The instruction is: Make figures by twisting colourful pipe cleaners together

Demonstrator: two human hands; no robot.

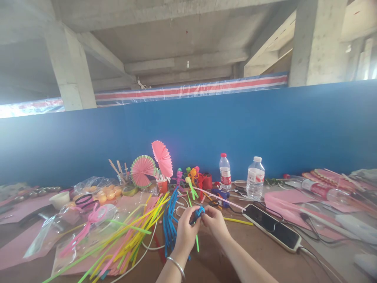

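A small twisted piece of blue pipe cleaner [200,211] sits between the fingertips of both hands, above the middle of the table. My left hand [186,226], with a silver bangle on the wrist, is closed round it from the left. From the right, my right hand [216,221] pinches the same piece. A bundle of blue pipe cleaners [170,224] lies just left of my left hand. The end of a light green pipe cleaner [197,243] shows below the fingers. Yellow, green and pink pipe cleaners [132,236] are spread further left.
Two plastic bottles [225,175] [255,179] stand at the back. A phone [272,226] on a cable lies to the right. Pink paper fans [163,158], small colourful figures [193,175] and a blue glue gun [221,195] are behind the hands. A blue partition [188,129] closes off the back.
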